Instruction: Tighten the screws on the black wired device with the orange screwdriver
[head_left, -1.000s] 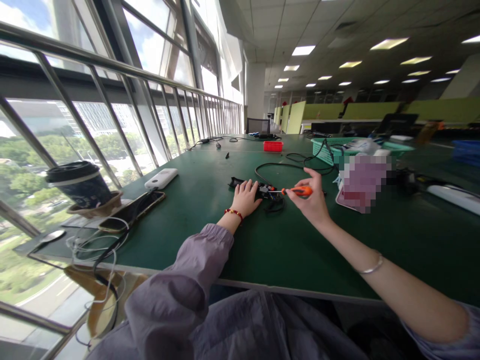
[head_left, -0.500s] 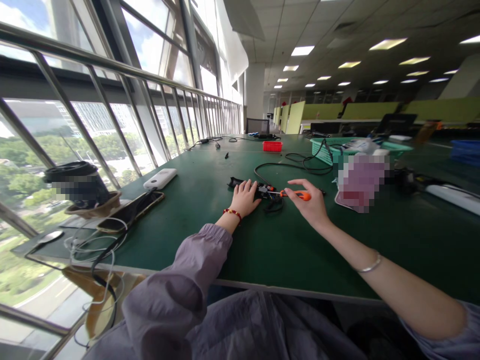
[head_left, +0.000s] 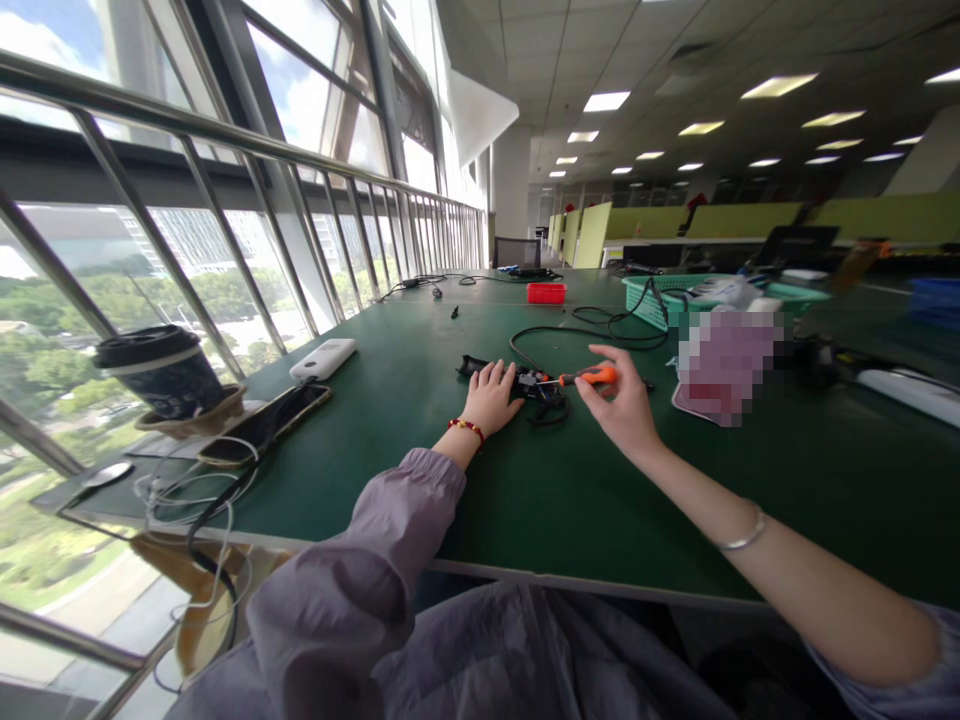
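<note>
A black corded device (head_left: 536,384) lies on the green table, with small inner parts and wires showing. My left hand (head_left: 489,392) rests over it, fingers draped across its body and thumb on the near side. Between the thumb and fingers of my right hand (head_left: 619,405) is a screwdriver (head_left: 598,374) with an orange and black handle. Its shaft points left, and the tip meets the device just right of my left hand. The exact spot under the tip is too small to make out. A black cable (head_left: 536,352) curves away behind the device.
Farther back stand a red basket (head_left: 546,293) and a green basket (head_left: 646,303) with items in it. A blurred pink object (head_left: 724,365) is to the right. On the left are a lidded cup (head_left: 161,370), a white device (head_left: 324,359), a phone (head_left: 262,428) and coiled white cables (head_left: 161,490).
My right hand's fingers have shifted on the screwdriver handle, and the handle end has risen slightly. My left hand and the device have stayed in place.
</note>
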